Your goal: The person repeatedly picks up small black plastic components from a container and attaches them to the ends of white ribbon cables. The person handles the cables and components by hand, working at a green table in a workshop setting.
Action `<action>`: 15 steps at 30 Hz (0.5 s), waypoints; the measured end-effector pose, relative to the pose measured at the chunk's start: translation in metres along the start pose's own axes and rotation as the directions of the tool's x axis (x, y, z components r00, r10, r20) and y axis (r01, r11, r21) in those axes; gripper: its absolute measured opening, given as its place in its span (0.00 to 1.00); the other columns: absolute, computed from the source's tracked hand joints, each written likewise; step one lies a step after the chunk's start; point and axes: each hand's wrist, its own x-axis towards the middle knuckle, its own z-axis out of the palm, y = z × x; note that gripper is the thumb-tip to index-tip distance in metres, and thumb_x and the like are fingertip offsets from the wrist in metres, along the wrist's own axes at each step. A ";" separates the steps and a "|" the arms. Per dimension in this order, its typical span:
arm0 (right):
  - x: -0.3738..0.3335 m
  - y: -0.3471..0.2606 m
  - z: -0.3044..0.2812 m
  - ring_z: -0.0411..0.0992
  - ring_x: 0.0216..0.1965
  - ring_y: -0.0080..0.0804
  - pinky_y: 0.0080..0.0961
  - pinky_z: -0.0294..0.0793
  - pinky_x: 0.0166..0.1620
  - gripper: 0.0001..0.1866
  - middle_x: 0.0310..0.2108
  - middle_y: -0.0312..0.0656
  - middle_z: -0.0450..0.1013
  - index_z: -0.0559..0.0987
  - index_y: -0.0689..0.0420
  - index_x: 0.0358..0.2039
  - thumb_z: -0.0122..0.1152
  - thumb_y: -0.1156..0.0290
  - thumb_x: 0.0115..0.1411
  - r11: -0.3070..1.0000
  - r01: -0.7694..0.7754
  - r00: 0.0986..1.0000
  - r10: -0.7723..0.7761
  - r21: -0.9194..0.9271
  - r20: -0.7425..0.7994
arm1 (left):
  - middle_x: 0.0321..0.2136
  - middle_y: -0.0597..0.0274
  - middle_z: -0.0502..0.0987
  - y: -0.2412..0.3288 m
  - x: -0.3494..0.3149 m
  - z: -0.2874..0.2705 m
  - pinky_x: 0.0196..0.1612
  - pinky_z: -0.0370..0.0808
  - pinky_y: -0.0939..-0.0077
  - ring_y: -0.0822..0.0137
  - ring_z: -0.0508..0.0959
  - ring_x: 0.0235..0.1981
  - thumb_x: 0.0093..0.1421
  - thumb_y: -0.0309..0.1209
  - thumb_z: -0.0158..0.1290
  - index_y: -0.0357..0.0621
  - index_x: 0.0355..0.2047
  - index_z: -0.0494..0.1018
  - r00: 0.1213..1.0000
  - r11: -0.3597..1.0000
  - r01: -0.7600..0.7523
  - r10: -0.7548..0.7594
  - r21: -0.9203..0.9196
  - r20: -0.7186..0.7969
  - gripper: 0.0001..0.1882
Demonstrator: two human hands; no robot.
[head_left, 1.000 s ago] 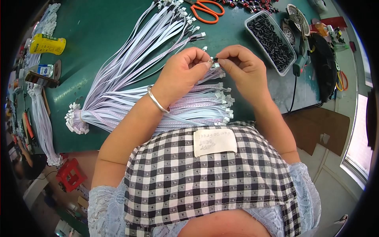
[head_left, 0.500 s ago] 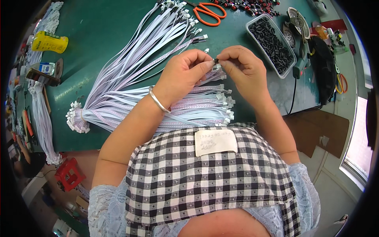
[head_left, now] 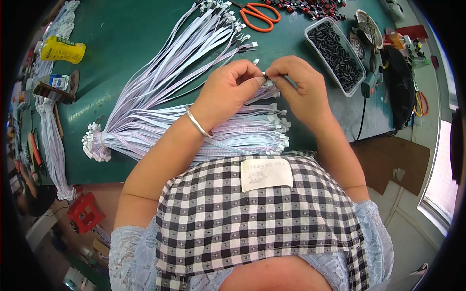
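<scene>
My left hand (head_left: 230, 89), with a silver bangle at its wrist, is closed in a pinch over the ends of the white ribbon cables. Facing it, my right hand (head_left: 301, 87) pinches too, thumb against forefinger. Between the two sets of fingertips shows a small black tube (head_left: 265, 76), much like those in the clear box; what else the fingers cover is hidden. Below the hands lies a bundle of white ribbon cables (head_left: 228, 128), tied at its left end with white connectors (head_left: 97, 145). Other cables (head_left: 170, 63) fan out toward the far side, several with black tubes near their tips.
A clear plastic box (head_left: 361, 80) of short black tubes stands right of my hands. Orange-handled scissors (head_left: 259, 18) and red-black parts (head_left: 315, 7) lie at the far side. A yellow bottle (head_left: 63, 50) is at left. A black cord (head_left: 361, 119) runs over the right edge.
Both hands keep their pinch at nearly the same spot, with the fingertips shifted only slightly. The whole view has moved a little; nothing has been put down or picked up.
</scene>
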 end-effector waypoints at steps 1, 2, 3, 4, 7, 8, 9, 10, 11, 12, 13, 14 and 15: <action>-0.001 0.001 0.000 0.73 0.32 0.36 0.26 0.72 0.35 0.07 0.31 0.41 0.73 0.76 0.60 0.31 0.59 0.82 0.50 1.000 -0.005 1.000 0.005 -0.005 0.007 | 0.25 0.70 0.73 0.000 0.000 0.000 0.27 0.67 0.87 0.82 0.70 0.25 0.58 0.26 0.54 0.37 0.33 0.73 1.000 1.000 0.000 0.000 0.019 -0.003 0.06; -0.001 0.001 -0.001 0.73 0.32 0.36 0.26 0.72 0.35 0.07 0.31 0.41 0.73 0.76 0.60 0.31 0.59 0.82 0.50 1.000 -0.009 1.000 0.009 -0.009 0.014 | 0.25 0.70 0.73 0.002 0.000 0.001 0.27 0.68 0.87 0.82 0.70 0.25 0.58 0.26 0.54 0.37 0.34 0.73 1.000 1.000 0.004 -0.004 0.016 -0.013 0.06; -0.002 0.002 -0.002 0.73 0.32 0.37 0.26 0.72 0.35 0.07 0.31 0.40 0.73 0.76 0.60 0.31 0.59 0.82 0.50 1.000 -0.014 1.000 0.015 -0.015 0.021 | 0.26 0.70 0.74 0.003 -0.001 0.001 0.28 0.68 0.87 0.82 0.70 0.26 0.57 0.26 0.54 0.37 0.34 0.73 1.000 1.000 0.009 -0.009 0.013 -0.023 0.06; -0.002 0.003 -0.002 0.73 0.32 0.37 0.26 0.72 0.35 0.07 0.31 0.41 0.73 0.76 0.60 0.32 0.59 0.82 0.50 1.000 -0.010 1.000 0.010 -0.026 0.024 | 0.26 0.70 0.74 0.004 -0.002 0.002 0.29 0.68 0.87 0.82 0.71 0.26 0.57 0.26 0.54 0.37 0.35 0.73 0.999 1.000 0.014 -0.013 0.010 -0.033 0.06; -0.002 0.005 -0.004 0.72 0.32 0.37 0.26 0.72 0.34 0.07 0.30 0.41 0.73 0.76 0.59 0.32 0.58 0.81 0.50 0.999 -0.031 0.997 0.033 -0.029 0.063 | 0.28 0.70 0.73 0.000 -0.001 -0.004 0.29 0.67 0.88 0.81 0.69 0.26 0.58 0.22 0.52 0.38 0.42 0.71 1.000 0.998 0.003 -0.005 0.065 0.023 0.11; -0.001 0.003 -0.005 0.72 0.31 0.37 0.26 0.72 0.34 0.07 0.30 0.41 0.73 0.77 0.60 0.32 0.58 0.81 0.50 0.998 -0.061 0.993 0.062 -0.011 0.096 | 0.28 0.70 0.73 0.001 -0.002 -0.004 0.29 0.67 0.88 0.81 0.69 0.26 0.57 0.22 0.52 0.38 0.42 0.71 1.000 0.996 -0.003 0.001 0.092 0.024 0.12; 0.000 0.002 -0.007 0.72 0.31 0.36 0.26 0.72 0.34 0.07 0.30 0.41 0.73 0.77 0.60 0.31 0.58 0.81 0.50 0.996 -0.091 0.988 0.090 0.008 0.129 | 0.28 0.70 0.73 0.004 -0.003 -0.005 0.29 0.67 0.88 0.81 0.69 0.26 0.56 0.21 0.52 0.38 0.43 0.70 1.000 0.993 -0.010 0.007 0.120 0.025 0.13; 0.001 0.000 -0.009 0.72 0.31 0.34 0.25 0.71 0.34 0.07 0.30 0.41 0.73 0.76 0.61 0.31 0.58 0.82 0.50 0.987 -0.151 0.978 0.141 0.051 0.156 | 0.28 0.70 0.73 0.007 -0.004 -0.005 0.28 0.68 0.87 0.81 0.69 0.26 0.56 0.21 0.52 0.38 0.44 0.70 1.000 0.989 -0.017 0.014 0.147 0.026 0.14; 0.002 -0.001 -0.011 0.72 0.31 0.32 0.23 0.71 0.34 0.07 0.30 0.41 0.73 0.76 0.62 0.31 0.57 0.83 0.50 0.973 -0.210 0.964 0.191 0.093 0.185 | 0.28 0.70 0.73 0.011 -0.006 -0.004 0.28 0.67 0.88 0.82 0.70 0.26 0.55 0.21 0.52 0.38 0.44 0.69 0.999 0.975 -0.032 0.029 0.222 0.015 0.15; 0.003 -0.002 -0.012 0.72 0.31 0.30 0.22 0.71 0.35 0.07 0.30 0.41 0.72 0.76 0.63 0.31 0.57 0.84 0.49 0.954 -0.270 0.947 0.238 0.132 0.217 | 0.27 0.70 0.73 0.015 -0.008 -0.001 0.28 0.67 0.88 0.82 0.70 0.26 0.55 0.21 0.53 0.39 0.45 0.69 0.999 0.955 -0.044 0.044 0.295 0.005 0.16; 0.004 -0.002 -0.012 0.72 0.30 0.32 0.24 0.71 0.33 0.06 0.29 0.41 0.73 0.76 0.62 0.31 0.57 0.82 0.50 0.968 -0.229 0.957 0.206 0.100 0.203 | 0.27 0.69 0.73 0.019 -0.009 0.001 0.28 0.67 0.88 0.82 0.70 0.25 0.54 0.21 0.53 0.39 0.45 0.69 0.998 0.929 -0.055 0.060 0.367 -0.004 0.17; 0.006 -0.002 -0.012 0.72 0.29 0.34 0.25 0.70 0.32 0.06 0.29 0.41 0.73 0.76 0.61 0.30 0.57 0.81 0.50 0.980 -0.188 0.966 0.172 0.068 0.190 | 0.27 0.69 0.73 0.020 -0.009 0.001 0.28 0.67 0.88 0.82 0.70 0.25 0.54 0.21 0.53 0.39 0.46 0.68 0.997 0.910 -0.064 0.071 0.410 -0.002 0.17; 0.006 -0.002 -0.012 0.72 0.28 0.36 0.27 0.70 0.31 0.05 0.28 0.42 0.73 0.77 0.60 0.29 0.57 0.80 0.50 0.989 -0.146 0.974 0.138 0.036 0.178 | 0.26 0.69 0.72 0.022 -0.009 0.002 0.27 0.67 0.89 0.82 0.70 0.25 0.54 0.21 0.53 0.39 0.46 0.68 0.997 0.888 -0.073 0.081 0.455 0.000 0.17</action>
